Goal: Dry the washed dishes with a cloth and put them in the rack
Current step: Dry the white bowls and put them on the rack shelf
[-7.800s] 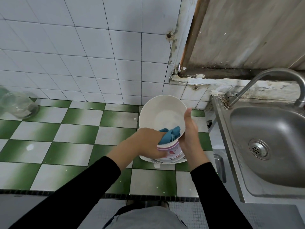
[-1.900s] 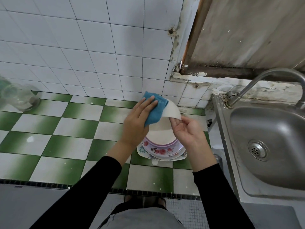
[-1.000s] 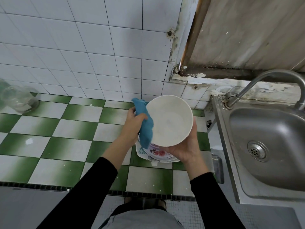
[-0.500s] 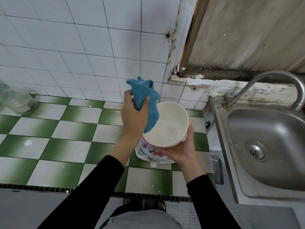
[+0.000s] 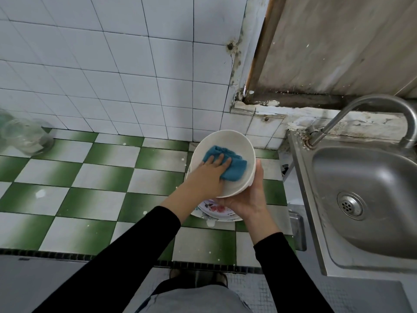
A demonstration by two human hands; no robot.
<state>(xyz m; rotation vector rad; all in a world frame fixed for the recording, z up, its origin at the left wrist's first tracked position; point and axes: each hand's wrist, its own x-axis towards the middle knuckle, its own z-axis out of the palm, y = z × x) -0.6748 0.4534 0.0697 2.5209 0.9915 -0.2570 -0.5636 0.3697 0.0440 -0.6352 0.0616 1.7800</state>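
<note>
Left hand [image 5: 208, 175]: fingers straight and together, laid flat on a blue cloth [image 5: 233, 169] and pressing it against the inside of a white bowl [image 5: 226, 137]. Nothing is gripped; the cloth is bunched under and beyond the fingertips.

Right hand [image 5: 244, 199]: cups the bowl from beneath, with the palm under its base and the thumb up along the right rim. The bowl is lifted off the counter [image 5: 101, 177] and tilted, its mouth turned toward the camera and slightly left. The cloth sits inside the bowl, in its upper half.

Both arms are in black sleeves [image 5: 135, 245].

Directly below the hands: a flowered plate [image 5: 215, 210] rests on the counter, mostly hidden by the right wrist and the bowl. Whether more dishes are stacked there cannot be told.

The counter surface is green-and-white checked tile and runs well to the left of the hands.

Far left of the hands, at the counter's back edge: a clear glass jar [image 5: 24, 136], blurred.

Behind the hands: a white tiled wall [image 5: 112, 64].

Right of the hands, just beside the counter: a steel sink [image 5: 372, 177] with a drain [image 5: 350, 204] in its floor. A curved tap [image 5: 370, 103] stands at its back rim.
</note>
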